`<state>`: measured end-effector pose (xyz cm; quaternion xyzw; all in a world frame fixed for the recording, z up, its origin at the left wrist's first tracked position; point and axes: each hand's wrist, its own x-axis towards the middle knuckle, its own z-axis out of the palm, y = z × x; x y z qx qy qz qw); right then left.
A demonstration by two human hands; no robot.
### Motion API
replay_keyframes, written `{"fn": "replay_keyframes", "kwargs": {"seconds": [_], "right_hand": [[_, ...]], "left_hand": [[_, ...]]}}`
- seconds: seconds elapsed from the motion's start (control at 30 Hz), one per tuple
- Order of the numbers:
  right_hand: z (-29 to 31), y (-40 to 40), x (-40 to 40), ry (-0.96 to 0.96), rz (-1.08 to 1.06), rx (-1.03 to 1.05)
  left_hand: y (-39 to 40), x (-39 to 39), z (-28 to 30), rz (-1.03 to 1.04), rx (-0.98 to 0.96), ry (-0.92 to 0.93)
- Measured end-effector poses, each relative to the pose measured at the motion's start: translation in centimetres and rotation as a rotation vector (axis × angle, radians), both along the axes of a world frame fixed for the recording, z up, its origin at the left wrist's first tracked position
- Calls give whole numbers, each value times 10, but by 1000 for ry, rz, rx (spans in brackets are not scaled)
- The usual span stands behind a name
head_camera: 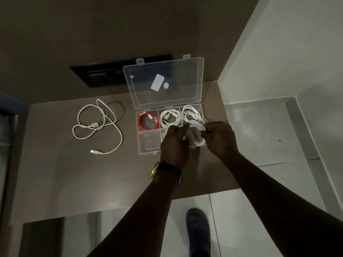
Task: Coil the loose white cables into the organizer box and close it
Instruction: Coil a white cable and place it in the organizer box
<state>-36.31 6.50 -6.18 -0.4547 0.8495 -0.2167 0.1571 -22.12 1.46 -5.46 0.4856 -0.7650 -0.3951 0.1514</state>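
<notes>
Both arms reach forward over the near right part of the organizer box [148, 143]. The left hand [175, 143], with a gold watch [167, 170] on its wrist, is curled shut, its grip closed around one side of a white cable coil [197, 135]. The right hand [219, 138] pinches the coil's other side between thumb and fingertips, so the bundle hangs between the two hands just above the box's front right compartment.

The clear lid [164, 82] stands open and upright at the back. In the back row sit an orange cable [147, 122] on the left, a coiled white cable [169, 118] in the middle and another white one [192, 113] on the right. The front left compartment looks bare; the hands hide most of the front middle.

Well to the left on the worktop [74, 173] lies a loose white cable [98, 127], uncoiled. A black switch panel [104, 75] is on the wall behind. A blue shoe [198, 232] shows on the tiled floor below.
</notes>
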Motion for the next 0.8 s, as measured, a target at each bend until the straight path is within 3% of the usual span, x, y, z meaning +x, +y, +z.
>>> {"fn": "replay_keyframes", "kwargs": {"seconds": [0.37,0.5,0.63,0.73,0.8], "right_hand": [[14,-28,-9,199,373,301],[15,-20,-1,233,353,200],[12,-1,-6,102,307,-1],[11,15,-10,-14,321,-9],[10,23,-9,13,386,21]], "left_hand": [[-7,-3,-17,-49,-120,1],[-7,-2,-19,-14,-180,32],[-12,-6,-21,-29,-219,23],[-17,-7,-22,-34,-218,17],[-20,-7,-23,-38,-206,13]]}}
